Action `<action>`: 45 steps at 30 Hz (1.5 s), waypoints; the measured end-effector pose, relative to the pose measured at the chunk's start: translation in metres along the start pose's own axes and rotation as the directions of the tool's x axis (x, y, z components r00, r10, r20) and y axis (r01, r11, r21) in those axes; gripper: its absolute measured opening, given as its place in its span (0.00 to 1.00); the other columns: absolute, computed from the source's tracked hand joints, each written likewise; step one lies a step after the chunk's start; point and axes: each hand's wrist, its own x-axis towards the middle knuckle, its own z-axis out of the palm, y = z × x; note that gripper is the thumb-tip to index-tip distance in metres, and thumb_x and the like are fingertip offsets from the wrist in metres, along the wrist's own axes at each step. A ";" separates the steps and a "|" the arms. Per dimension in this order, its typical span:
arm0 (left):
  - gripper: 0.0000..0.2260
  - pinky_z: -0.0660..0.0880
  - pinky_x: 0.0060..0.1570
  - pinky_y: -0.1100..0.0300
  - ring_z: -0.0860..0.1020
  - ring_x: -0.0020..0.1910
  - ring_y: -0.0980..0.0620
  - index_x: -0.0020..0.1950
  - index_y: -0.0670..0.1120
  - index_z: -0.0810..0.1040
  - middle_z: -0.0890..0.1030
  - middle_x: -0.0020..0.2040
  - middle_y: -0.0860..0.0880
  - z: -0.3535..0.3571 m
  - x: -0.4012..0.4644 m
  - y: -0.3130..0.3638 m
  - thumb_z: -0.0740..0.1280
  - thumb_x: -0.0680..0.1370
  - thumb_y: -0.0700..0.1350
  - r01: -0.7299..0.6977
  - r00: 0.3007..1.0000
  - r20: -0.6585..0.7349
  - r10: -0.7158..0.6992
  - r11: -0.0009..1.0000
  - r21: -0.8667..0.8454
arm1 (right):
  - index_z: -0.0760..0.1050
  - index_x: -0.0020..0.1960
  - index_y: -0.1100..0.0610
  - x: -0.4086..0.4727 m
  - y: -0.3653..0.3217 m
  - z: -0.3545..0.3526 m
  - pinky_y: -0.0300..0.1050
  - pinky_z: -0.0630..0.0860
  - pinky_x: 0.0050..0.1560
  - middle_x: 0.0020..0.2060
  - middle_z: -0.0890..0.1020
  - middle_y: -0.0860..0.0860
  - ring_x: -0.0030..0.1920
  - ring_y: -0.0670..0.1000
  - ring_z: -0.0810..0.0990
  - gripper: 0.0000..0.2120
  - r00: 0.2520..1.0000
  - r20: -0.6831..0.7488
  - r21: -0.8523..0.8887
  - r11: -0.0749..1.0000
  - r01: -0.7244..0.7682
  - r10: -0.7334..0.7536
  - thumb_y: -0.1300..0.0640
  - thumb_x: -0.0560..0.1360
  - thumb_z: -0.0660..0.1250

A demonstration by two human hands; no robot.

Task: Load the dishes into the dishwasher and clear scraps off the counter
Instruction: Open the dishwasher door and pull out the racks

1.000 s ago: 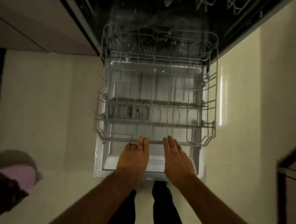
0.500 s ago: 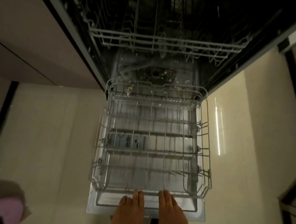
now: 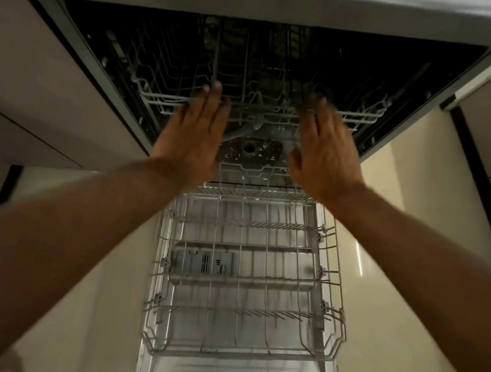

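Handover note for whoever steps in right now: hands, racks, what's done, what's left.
Left hand: open, fingers straight, fingertips at the front rail of the upper rack. Holds nothing.
Right hand: open, blurred, reaching the same rail. Holds nothing.
Upper rack: inside the dishwasher, not pulled out.
Lower rack: pulled out over the open door, no dishes in it.
Done: door open, lower rack out.
Left: pull out the upper rack, load dishes, clear scraps. No dishes or counter scraps in view.

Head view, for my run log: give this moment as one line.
lower rack: pulled out, empty | upper rack: inside | left hand: open, at upper rack front | right hand: open, blurred
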 end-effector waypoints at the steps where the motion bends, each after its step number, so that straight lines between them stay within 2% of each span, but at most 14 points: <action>1: 0.49 0.52 0.79 0.40 0.41 0.83 0.39 0.83 0.42 0.38 0.36 0.83 0.40 -0.007 0.014 -0.010 0.68 0.76 0.57 0.046 0.999 0.026 -0.046 0.999 -0.013 | 0.56 0.83 0.60 0.021 0.007 -0.006 0.62 0.62 0.80 0.81 0.60 0.63 0.82 0.64 0.59 0.39 1.000 0.002 -0.031 0.999 0.009 -0.009 0.52 0.79 0.69; 4: 0.52 0.52 0.80 0.42 0.46 0.84 0.41 0.84 0.42 0.40 0.45 0.84 0.40 -0.009 0.040 -0.028 0.72 0.74 0.57 0.112 0.977 0.188 -0.096 0.991 -0.076 | 0.49 0.85 0.57 0.058 0.023 -0.007 0.61 0.55 0.82 0.82 0.57 0.61 0.83 0.63 0.55 0.47 0.970 0.236 -0.093 0.995 -0.030 0.052 0.50 0.75 0.72; 6: 0.49 0.54 0.79 0.43 0.54 0.83 0.41 0.84 0.43 0.46 0.55 0.83 0.40 -0.007 0.043 -0.030 0.73 0.74 0.56 0.129 0.971 0.217 -0.104 0.986 -0.108 | 0.47 0.85 0.57 0.060 0.028 0.000 0.61 0.52 0.83 0.81 0.61 0.61 0.82 0.64 0.57 0.49 0.930 0.350 -0.159 0.985 -0.061 0.114 0.49 0.75 0.73; 8: 0.46 0.57 0.78 0.43 0.61 0.80 0.39 0.83 0.44 0.53 0.63 0.80 0.39 -0.004 0.041 -0.025 0.75 0.73 0.54 0.147 0.975 0.182 -0.125 0.982 -0.116 | 0.51 0.84 0.59 0.053 0.028 0.009 0.62 0.53 0.82 0.77 0.66 0.62 0.78 0.65 0.62 0.47 0.936 0.323 -0.204 0.976 -0.072 0.137 0.48 0.75 0.73; 11: 0.43 0.58 0.78 0.42 0.65 0.76 0.37 0.81 0.43 0.58 0.68 0.76 0.39 -0.005 0.029 -0.014 0.74 0.73 0.55 0.184 0.973 0.164 -0.162 0.974 -0.130 | 0.58 0.80 0.60 0.041 0.019 0.011 0.62 0.58 0.79 0.73 0.70 0.62 0.74 0.66 0.67 0.43 0.944 0.288 -0.235 0.968 -0.091 0.159 0.47 0.73 0.73; 16: 0.41 0.59 0.78 0.42 0.67 0.74 0.37 0.79 0.42 0.59 0.69 0.74 0.39 -0.005 -0.015 0.001 0.74 0.72 0.54 0.175 0.974 0.169 -0.153 0.977 -0.120 | 0.62 0.76 0.59 -0.003 0.006 0.011 0.62 0.63 0.74 0.68 0.72 0.61 0.69 0.65 0.70 0.39 0.951 0.268 -0.251 0.964 -0.087 0.156 0.48 0.70 0.73; 20: 0.40 0.59 0.78 0.42 0.68 0.72 0.39 0.78 0.43 0.58 0.70 0.71 0.41 -0.008 -0.055 0.017 0.72 0.72 0.54 0.171 0.972 0.182 -0.146 0.976 -0.131 | 0.60 0.77 0.57 -0.042 -0.004 0.004 0.62 0.58 0.78 0.71 0.70 0.59 0.72 0.64 0.68 0.40 0.932 0.315 -0.228 0.967 -0.110 0.181 0.47 0.71 0.72; 24: 0.40 0.54 0.80 0.43 0.65 0.75 0.39 0.80 0.42 0.54 0.68 0.73 0.41 -0.017 -0.094 0.032 0.70 0.74 0.54 0.187 0.962 0.231 -0.145 0.967 -0.173 | 0.59 0.78 0.58 -0.078 -0.010 -0.005 0.62 0.55 0.80 0.72 0.69 0.59 0.73 0.63 0.66 0.41 0.909 0.379 -0.191 0.976 -0.109 0.175 0.47 0.72 0.72; 28: 0.42 0.55 0.81 0.43 0.65 0.76 0.39 0.81 0.43 0.52 0.67 0.75 0.41 -0.025 -0.122 0.038 0.69 0.74 0.53 0.168 0.949 0.297 -0.104 0.966 -0.198 | 0.58 0.78 0.58 -0.105 -0.015 -0.016 0.63 0.53 0.81 0.74 0.67 0.60 0.76 0.64 0.64 0.40 0.882 0.439 -0.163 0.980 -0.112 0.174 0.48 0.73 0.71; 34: 0.41 0.58 0.79 0.42 0.67 0.74 0.40 0.80 0.43 0.54 0.70 0.73 0.42 -0.038 -0.177 0.055 0.70 0.74 0.54 0.137 0.923 0.383 -0.050 0.969 -0.204 | 0.60 0.77 0.58 -0.159 -0.026 -0.032 0.63 0.56 0.81 0.74 0.70 0.60 0.75 0.64 0.66 0.38 0.837 0.525 -0.148 0.985 -0.092 0.157 0.49 0.73 0.71; 37: 0.40 0.55 0.80 0.43 0.65 0.75 0.41 0.80 0.44 0.55 0.68 0.75 0.43 -0.045 -0.211 0.065 0.69 0.73 0.52 0.162 0.894 0.446 -0.038 0.956 -0.243 | 0.62 0.75 0.57 -0.194 -0.031 -0.041 0.62 0.59 0.80 0.71 0.72 0.58 0.73 0.62 0.69 0.36 0.816 0.559 -0.121 0.988 -0.092 0.144 0.49 0.73 0.71; 39: 0.43 0.52 0.81 0.43 0.62 0.78 0.41 0.83 0.44 0.51 0.65 0.78 0.43 -0.049 -0.232 0.073 0.68 0.74 0.52 0.165 0.862 0.506 -0.017 0.954 -0.249 | 0.62 0.76 0.56 -0.216 -0.034 -0.045 0.61 0.59 0.79 0.71 0.72 0.58 0.73 0.62 0.68 0.36 0.791 0.596 -0.109 0.990 -0.085 0.134 0.49 0.73 0.71; 42: 0.44 0.51 0.81 0.43 0.59 0.80 0.42 0.84 0.44 0.47 0.62 0.80 0.44 -0.058 -0.263 0.081 0.67 0.74 0.52 0.156 0.833 0.553 0.013 0.954 -0.256 | 0.62 0.77 0.56 -0.246 -0.040 -0.052 0.60 0.57 0.80 0.72 0.71 0.56 0.75 0.61 0.67 0.35 0.755 0.645 -0.074 0.993 -0.090 0.117 0.49 0.74 0.69; 45: 0.44 0.50 0.81 0.43 0.56 0.81 0.42 0.84 0.43 0.45 0.59 0.82 0.44 -0.060 -0.291 0.089 0.66 0.75 0.50 0.147 0.798 0.602 0.045 0.953 -0.266 | 0.59 0.79 0.57 -0.273 -0.048 -0.058 0.61 0.54 0.81 0.74 0.69 0.56 0.76 0.62 0.66 0.38 0.723 0.681 -0.076 0.993 -0.096 0.121 0.49 0.74 0.69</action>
